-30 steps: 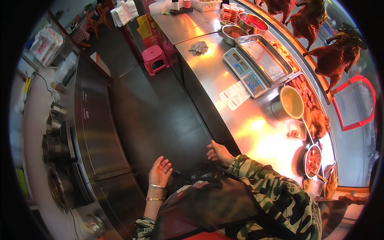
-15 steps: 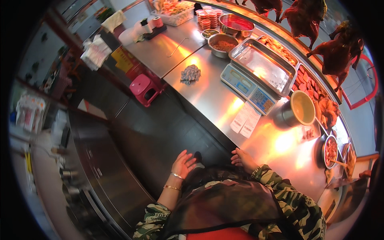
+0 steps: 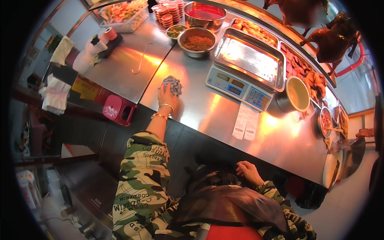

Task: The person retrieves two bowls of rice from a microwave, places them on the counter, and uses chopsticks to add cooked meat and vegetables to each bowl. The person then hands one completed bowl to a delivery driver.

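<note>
- I see the right hand point(image 3: 249, 172) between 4 and 5 o'clock, half open, nothing visible in it.
- At 3 o'clock lie thin, flat paper slips point(image 3: 240, 121).
- Around 11 o'clock, the left hand point(image 3: 165, 97) reaches onto a crumpled grey cloth point(image 3: 175, 85) on the smooth metal counter point(image 3: 192, 108); I cannot tell whether it grips.
- I judge the cloth light, soft, limp, best bunched from above.
- Farther, toward 1 o'clock: a shiny rectangular tray point(image 3: 244, 56).

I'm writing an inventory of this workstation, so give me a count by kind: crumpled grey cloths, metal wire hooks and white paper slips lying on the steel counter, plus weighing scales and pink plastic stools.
Crumpled grey cloth, under the left hand: 1
Thin metal wire hook: 1
White printed paper slips: 2
Pale electronic weighing scale: 1
Pink plastic stool: 1
Total: 6
</note>
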`<state>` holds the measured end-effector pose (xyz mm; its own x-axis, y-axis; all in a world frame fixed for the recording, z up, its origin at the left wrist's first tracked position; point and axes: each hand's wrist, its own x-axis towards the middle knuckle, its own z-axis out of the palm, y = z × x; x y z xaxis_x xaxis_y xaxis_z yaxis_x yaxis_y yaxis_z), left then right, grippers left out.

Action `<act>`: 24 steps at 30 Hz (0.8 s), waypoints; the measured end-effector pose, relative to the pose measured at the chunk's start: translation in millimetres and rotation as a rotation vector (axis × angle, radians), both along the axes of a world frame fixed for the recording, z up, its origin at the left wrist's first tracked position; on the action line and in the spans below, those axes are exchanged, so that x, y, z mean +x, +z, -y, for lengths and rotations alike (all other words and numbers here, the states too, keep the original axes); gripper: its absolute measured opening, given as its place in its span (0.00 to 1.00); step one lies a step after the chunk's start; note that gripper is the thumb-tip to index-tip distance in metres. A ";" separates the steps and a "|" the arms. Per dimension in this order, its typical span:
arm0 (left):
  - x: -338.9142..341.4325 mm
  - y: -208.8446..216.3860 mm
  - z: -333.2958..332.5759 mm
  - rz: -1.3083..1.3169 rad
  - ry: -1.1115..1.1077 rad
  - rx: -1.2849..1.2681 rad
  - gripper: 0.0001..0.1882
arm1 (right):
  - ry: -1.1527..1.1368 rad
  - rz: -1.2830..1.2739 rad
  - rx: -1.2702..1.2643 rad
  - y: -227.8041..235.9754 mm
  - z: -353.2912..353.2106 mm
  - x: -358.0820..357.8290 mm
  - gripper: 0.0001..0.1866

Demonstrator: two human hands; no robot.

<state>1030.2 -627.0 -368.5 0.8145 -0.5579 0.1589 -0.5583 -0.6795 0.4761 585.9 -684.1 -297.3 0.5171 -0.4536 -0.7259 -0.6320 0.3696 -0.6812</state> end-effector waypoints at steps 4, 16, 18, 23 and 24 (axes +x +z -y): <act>-16.8 -19.8 7.1 -0.051 -0.013 0.131 0.21 | -0.042 0.010 -0.002 -4.3 -12.7 -10.0 0.14; -124.0 30.3 -25.9 -1.921 0.314 -1.216 0.15 | 0.134 0.289 -0.456 33.6 -5.1 41.2 0.11; -158.7 56.7 -28.6 -2.025 0.229 -1.241 0.16 | 0.200 0.376 -0.655 53.1 -2.5 55.4 0.14; -231.5 103.9 -34.2 -2.152 0.033 -1.231 0.21 | 0.384 0.627 -0.911 83.5 2.8 89.6 0.30; -244.0 108.8 -34.6 -2.170 0.020 -1.227 0.22 | 0.439 0.662 -0.823 85.2 2.4 92.6 0.33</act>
